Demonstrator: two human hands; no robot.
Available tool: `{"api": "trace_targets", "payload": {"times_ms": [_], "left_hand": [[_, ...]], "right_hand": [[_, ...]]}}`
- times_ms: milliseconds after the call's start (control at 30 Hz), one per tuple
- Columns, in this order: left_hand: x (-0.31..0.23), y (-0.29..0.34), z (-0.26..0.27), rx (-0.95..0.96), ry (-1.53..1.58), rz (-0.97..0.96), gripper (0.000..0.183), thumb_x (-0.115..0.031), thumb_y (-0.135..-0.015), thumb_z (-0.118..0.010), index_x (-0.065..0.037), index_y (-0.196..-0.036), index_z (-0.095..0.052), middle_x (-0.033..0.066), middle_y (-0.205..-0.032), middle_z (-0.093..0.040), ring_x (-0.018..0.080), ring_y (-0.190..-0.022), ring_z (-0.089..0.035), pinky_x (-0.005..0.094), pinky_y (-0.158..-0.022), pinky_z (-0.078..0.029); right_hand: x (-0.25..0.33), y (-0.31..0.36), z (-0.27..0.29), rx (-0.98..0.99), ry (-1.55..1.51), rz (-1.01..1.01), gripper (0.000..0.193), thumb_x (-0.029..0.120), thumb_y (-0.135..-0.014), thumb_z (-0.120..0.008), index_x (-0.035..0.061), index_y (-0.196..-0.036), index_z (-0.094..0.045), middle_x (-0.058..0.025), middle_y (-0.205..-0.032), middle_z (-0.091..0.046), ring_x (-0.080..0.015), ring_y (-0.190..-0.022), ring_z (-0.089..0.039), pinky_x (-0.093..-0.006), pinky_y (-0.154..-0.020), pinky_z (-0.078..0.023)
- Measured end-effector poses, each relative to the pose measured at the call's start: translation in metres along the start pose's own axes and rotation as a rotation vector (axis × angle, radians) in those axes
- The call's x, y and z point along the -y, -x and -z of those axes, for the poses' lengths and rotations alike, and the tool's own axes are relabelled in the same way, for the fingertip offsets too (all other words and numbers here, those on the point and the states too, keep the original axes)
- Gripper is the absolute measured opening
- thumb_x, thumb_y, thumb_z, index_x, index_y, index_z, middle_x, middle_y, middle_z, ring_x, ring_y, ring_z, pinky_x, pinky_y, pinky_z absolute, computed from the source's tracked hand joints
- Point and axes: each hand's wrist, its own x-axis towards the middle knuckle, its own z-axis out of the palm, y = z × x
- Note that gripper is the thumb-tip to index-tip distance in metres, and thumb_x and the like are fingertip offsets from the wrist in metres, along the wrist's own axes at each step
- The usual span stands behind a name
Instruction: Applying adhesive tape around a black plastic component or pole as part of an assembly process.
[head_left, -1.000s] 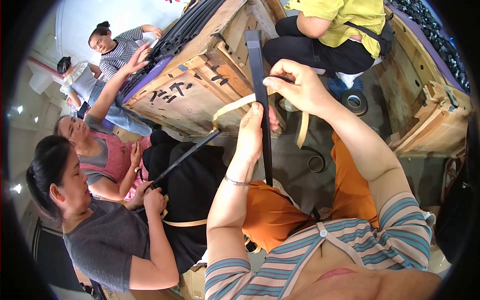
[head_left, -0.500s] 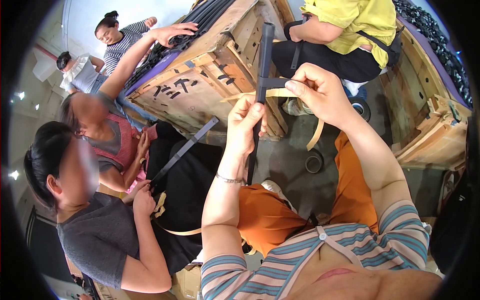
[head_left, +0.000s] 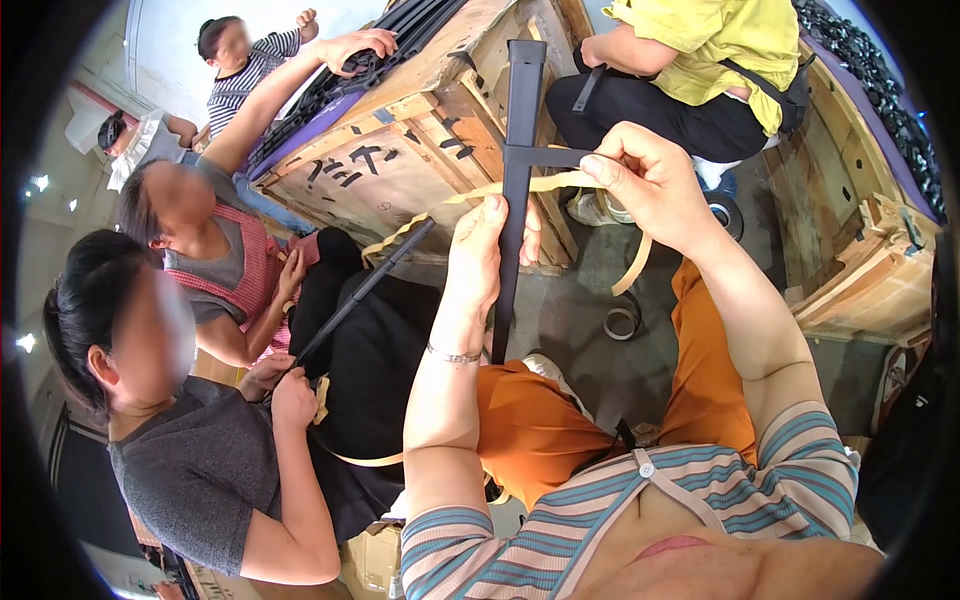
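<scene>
In front of me a long flat black bar stands nearly upright, with my left hand closed round its middle. A short black strip, probably tape, crosses the bar above that hand and runs to my right hand. My right thumb and fingers pinch its end. A thin yellow strip, like peeled backing, passes by the bar below the black strip. One end hangs under my right hand; the other stretches left past my left hand. The bar's lower end drops toward my orange trousers.
A wooden crate stacked with black bars stands ahead; another crate holds black parts at right. Rolls of black tape lie on the floor. At left, a person in grey holds a black bar; someone in yellow sits ahead.
The black bar in my left hand has turned, showing a wider face. The yellow strip now reaches farther left. The neighbour's bar at left has turned to show a narrower side.
</scene>
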Motion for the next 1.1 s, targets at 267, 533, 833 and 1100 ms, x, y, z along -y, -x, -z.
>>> {"api": "trace_targets", "payload": {"times_ms": [267, 533, 833, 1100], "left_hand": [[0.003, 0.001, 0.016, 0.022, 0.076, 0.016, 0.048, -0.046, -0.091, -0.039, -0.001, -0.08, -0.054, 0.0056, -0.059, -0.051, 0.0132, -0.049, -0.046, 0.0227, -0.05, -0.038], [-0.004, 0.0, 0.018, 0.217, 0.306, -0.092, 0.044, -0.042, -0.08, -0.062, -0.002, -0.082, -0.043, 0.0053, -0.063, -0.042, 0.0105, -0.045, -0.04, 0.0202, -0.033, -0.03], [-0.007, 0.002, 0.025, 0.248, 0.37, -0.04, 0.047, -0.043, -0.08, -0.06, 0.002, -0.079, -0.049, 0.008, -0.055, -0.045, 0.0125, -0.036, -0.039, 0.0219, -0.031, -0.029], [-0.006, 0.004, 0.023, 0.205, 0.302, 0.007, 0.051, -0.051, -0.085, -0.047, 0.0, -0.079, -0.047, 0.0073, -0.053, -0.043, 0.0135, -0.033, -0.035, 0.0238, -0.03, -0.028]], "right_hand": [[0.001, 0.001, -0.005, 0.007, -0.006, 0.015, 0.022, 0.014, -0.083, -0.062, 0.0022, -0.069, -0.051, 0.0028, -0.062, -0.04, -0.0031, -0.056, -0.035, -0.021, -0.05, -0.03], [0.004, 0.004, -0.008, -0.004, -0.021, 0.051, 0.024, 0.015, -0.082, -0.063, 0.0016, -0.068, -0.049, 0.0023, -0.062, -0.039, -0.0038, -0.056, -0.035, -0.0212, -0.049, -0.029], [0.007, 0.004, -0.007, 0.008, 0.046, 0.182, 0.023, 0.009, -0.084, -0.06, 0.0026, -0.067, -0.046, 0.0035, -0.066, -0.04, -0.001, -0.054, -0.034, -0.0188, -0.047, -0.027], [0.009, 0.004, -0.007, -0.021, 0.03, 0.146, 0.024, 0.013, -0.08, -0.064, 0.0015, -0.067, -0.048, 0.0005, -0.061, -0.037, -0.0057, -0.054, -0.034, -0.0225, -0.048, -0.029]]}}
